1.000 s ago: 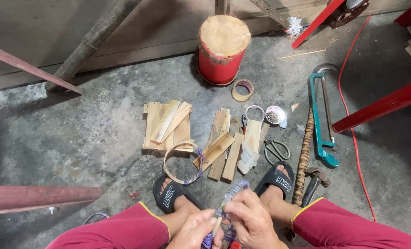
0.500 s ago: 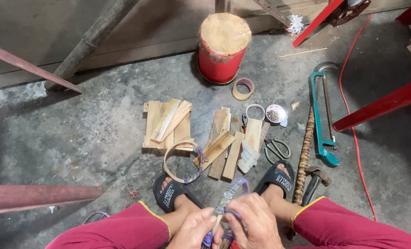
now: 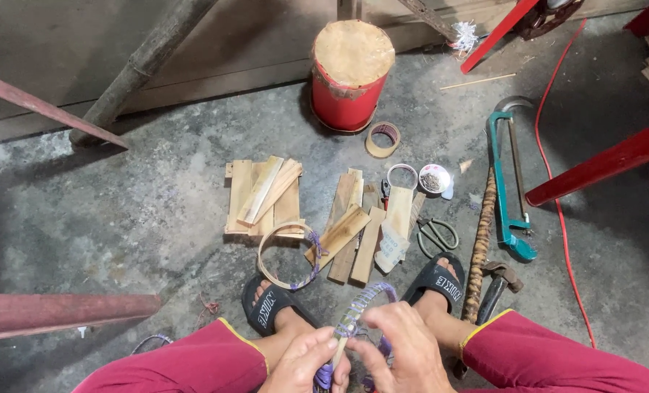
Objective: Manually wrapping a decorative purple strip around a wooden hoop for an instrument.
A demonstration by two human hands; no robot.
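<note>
My left hand (image 3: 306,364) and my right hand (image 3: 401,353) meet low in the head view, between my knees. Both grip a curved bamboo strip (image 3: 357,313) partly wrapped in purple cord; a tuft of the purple cord (image 3: 324,376) hangs under my left fingers. On the concrete ahead lies a bent bamboo ring (image 3: 284,255) with a purple binding on one side. Past it are two heaps of flat bamboo slats (image 3: 263,196) (image 3: 353,233).
A red drum (image 3: 350,76) with a paper lid stands at the back; a tape roll (image 3: 383,140) lies before it. A small tin (image 3: 434,178), scissors (image 3: 435,234), a green hacksaw (image 3: 506,182), a hammer (image 3: 495,287) and a red cable (image 3: 557,189) lie right. A rusty pipe (image 3: 62,313) lies left.
My hands have shifted slightly on the wrapped strip, and its arc now rises a little higher above my fingers. Nothing on the floor has moved.
</note>
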